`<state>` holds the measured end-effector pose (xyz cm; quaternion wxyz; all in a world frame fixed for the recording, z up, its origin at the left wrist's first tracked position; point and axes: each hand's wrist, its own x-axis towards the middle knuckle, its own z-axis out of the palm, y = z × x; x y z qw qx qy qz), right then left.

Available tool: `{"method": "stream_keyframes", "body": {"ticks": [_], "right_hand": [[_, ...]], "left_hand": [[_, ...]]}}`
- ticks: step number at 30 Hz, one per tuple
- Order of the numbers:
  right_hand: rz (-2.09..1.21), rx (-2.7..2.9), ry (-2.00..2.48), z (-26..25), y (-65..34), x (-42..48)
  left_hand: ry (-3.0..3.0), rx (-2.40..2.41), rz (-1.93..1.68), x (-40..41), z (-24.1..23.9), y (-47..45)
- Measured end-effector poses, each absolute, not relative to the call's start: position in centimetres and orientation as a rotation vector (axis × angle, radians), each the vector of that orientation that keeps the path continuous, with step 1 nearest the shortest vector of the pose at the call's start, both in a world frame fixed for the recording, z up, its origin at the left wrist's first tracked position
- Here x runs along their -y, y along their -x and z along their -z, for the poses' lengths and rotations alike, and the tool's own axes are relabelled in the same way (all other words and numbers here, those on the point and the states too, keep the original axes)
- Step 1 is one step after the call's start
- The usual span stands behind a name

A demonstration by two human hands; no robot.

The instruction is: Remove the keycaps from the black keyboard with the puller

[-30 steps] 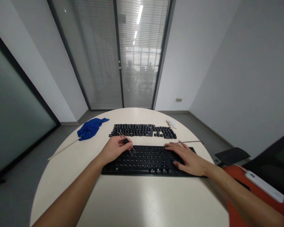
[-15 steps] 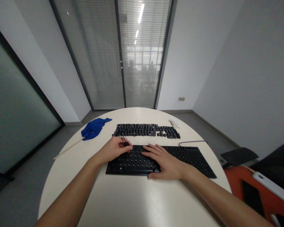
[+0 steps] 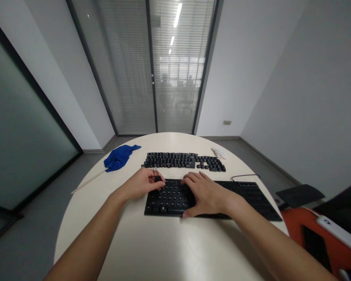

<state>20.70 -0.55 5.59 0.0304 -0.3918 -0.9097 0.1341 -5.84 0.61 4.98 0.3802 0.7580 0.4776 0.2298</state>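
Observation:
A black keyboard base [image 3: 175,203] lies on the table with its keycaps off, small key stems showing in rows. Over its upper left corner my left hand [image 3: 144,181] is closed, pinching a keycap puller [image 3: 158,178] with a dark body and thin wire ends; the lower wires reach down to the keyboard. My right hand [image 3: 209,193] grips the keyboard near its middle, fingers across the top and thumb at the front edge, covering part of the stems. Behind it, loose black keycaps [image 3: 171,160] stand in keyboard order.
A blue cloth [image 3: 119,158] with a pale stick [image 3: 89,182] lies at the table's left. White crumpled material [image 3: 218,152] sits at the back right. The keyboard cable [image 3: 245,175] curls behind the base. Beyond the table's right edge are an orange seat [image 3: 295,222], a phone and a white power strip [image 3: 339,234].
The keyboard has slid right along the table with my right hand on it. My right fingers are more bent now. My left hand still holds the puller in nearly the same place.

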Motion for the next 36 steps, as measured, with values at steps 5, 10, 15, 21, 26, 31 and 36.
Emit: {"method": "stream_keyframes", "body": {"ticks": [5, 10, 15, 21, 26, 31, 36], "right_hand": [[-0.48, 2.874, 0.964, -2.6, -17.5, -0.1], [-0.574, 2.854, 0.931, -1.5, -19.0, -0.7], [-0.632, 2.843, 0.951, -2.2, -21.6, -1.3], [-0.658, 2.824, 1.013, -1.9, -23.0, -1.7], [-0.692, 2.802, 1.02, -1.8, -22.8, -1.8], [-0.702, 2.827, 1.069, -2.2, -22.3, -1.9], [-0.695, 2.801, 1.066, -1.8, -22.5, -1.9]], "left_hand": [[-1.927, -1.242, -0.648, -1.0, -4.6, 6.3], [-1.891, -1.262, -0.685, -1.0, -4.8, 6.6], [-1.884, -1.234, -0.558, -0.6, -5.7, 6.2], [-1.851, -1.189, -0.547, 0.2, -5.4, 5.2], [-1.725, -1.219, -0.632, 1.3, -3.0, 5.2], [-1.751, -1.209, -0.693, 2.0, -2.1, 5.1], [-1.878, -1.222, -0.683, 2.4, -2.5, 4.6]]}}
